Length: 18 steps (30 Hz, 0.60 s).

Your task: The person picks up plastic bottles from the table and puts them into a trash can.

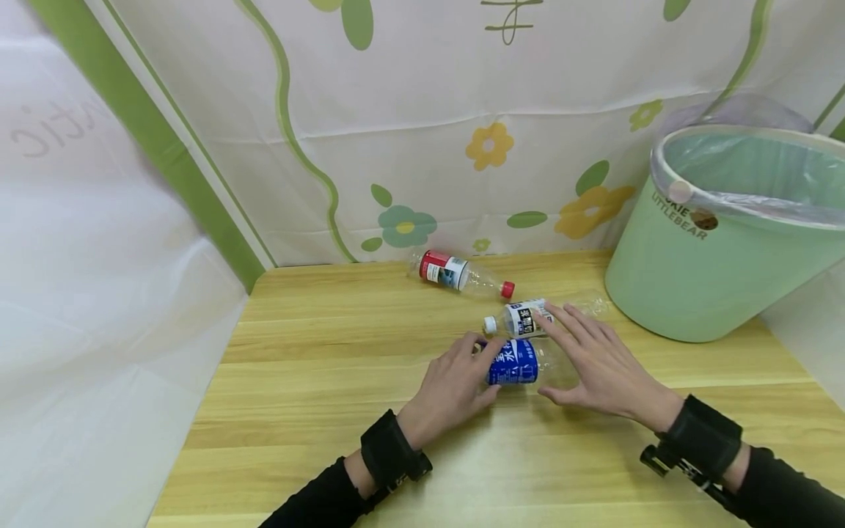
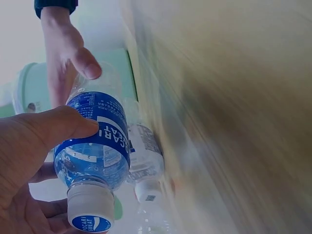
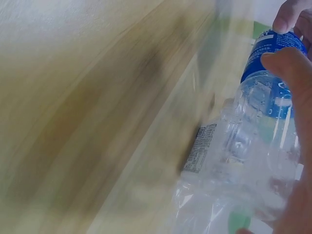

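A clear plastic drink bottle with a blue label (image 1: pixel 513 361) lies sideways between the two hands. My left hand (image 1: pixel 452 381) grips its capped end; in the left wrist view the thumb presses on the blue label and the white cap (image 2: pixel 91 207) points toward the camera. My right hand (image 1: pixel 610 370) spreads over the bottle's base end, fingers extended and thumb apart. Just behind, a second bottle with a white label and white cap (image 1: pixel 526 319) lies on its side, partly covered by the right fingers. Farther back lies a red-capped bottle (image 1: pixel 444 270) with a red and white label.
A pale green trash bin (image 1: pixel 706 271) with a clear liner stands at the right on the wooden table (image 1: pixel 297 411). Behind the table hangs a white cloth (image 1: pixel 422 88) printed with flowers; another white sheet (image 1: pixel 99 293) borders the left side.
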### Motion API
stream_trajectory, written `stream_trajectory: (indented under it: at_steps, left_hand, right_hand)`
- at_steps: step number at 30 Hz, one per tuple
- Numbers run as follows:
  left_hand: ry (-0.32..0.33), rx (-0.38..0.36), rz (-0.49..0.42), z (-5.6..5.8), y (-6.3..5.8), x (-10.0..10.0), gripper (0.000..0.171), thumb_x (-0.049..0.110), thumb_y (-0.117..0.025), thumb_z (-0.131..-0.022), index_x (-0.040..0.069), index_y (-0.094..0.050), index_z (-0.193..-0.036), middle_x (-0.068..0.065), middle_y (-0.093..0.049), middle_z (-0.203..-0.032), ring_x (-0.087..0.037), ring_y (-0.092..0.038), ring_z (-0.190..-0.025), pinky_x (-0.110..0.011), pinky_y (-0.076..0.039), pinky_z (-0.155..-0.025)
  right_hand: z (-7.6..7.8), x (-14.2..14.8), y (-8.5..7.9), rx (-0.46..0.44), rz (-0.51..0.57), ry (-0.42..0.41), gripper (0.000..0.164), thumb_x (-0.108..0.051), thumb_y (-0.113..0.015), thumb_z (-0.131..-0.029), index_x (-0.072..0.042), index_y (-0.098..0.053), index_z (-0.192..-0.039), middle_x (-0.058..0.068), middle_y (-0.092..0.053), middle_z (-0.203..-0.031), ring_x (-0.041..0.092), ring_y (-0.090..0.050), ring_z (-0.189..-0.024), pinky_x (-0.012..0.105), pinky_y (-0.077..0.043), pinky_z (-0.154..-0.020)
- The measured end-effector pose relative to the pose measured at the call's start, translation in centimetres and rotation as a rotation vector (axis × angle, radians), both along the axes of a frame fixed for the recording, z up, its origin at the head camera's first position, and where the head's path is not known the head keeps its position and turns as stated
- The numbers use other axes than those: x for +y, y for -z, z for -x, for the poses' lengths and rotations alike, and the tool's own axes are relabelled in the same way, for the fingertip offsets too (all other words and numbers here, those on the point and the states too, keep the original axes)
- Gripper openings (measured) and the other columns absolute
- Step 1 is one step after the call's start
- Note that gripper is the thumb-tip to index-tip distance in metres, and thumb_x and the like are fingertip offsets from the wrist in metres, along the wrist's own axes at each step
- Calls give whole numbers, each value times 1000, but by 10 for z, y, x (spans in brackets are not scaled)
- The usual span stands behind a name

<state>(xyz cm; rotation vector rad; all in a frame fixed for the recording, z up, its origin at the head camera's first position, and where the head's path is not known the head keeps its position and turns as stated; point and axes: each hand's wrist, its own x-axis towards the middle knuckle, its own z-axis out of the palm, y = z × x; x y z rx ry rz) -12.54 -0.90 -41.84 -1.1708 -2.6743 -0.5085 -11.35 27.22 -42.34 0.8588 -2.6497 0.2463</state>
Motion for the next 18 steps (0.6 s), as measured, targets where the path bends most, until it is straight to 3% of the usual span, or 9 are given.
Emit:
stream_trajectory:
  at_steps: [6, 18]
  left_hand:
    - [5, 19, 2, -2, -2, 1, 69, 34, -79, -90, 17, -47, -149, -12, -55, -131, -25, -60, -113, -33, -60, -68]
    - [27, 40, 5, -6, -4, 2, 68, 35, -80, -89, 16, -50, -147, -11, -53, -129, -23, -59, -112, -29, -58, -67]
  right_hand:
    - [0, 0, -2, 15, 4, -30, 113, -56, -87, -66, -4, -40, -154, 25, -41, -151, 48, -39, -136, 72, -35, -101]
    - [0, -1, -4, 11, -2, -41, 114, -46, -95, -57, -4, -45, -151, 25, -48, -144, 46, -45, -130, 70, -38, -99]
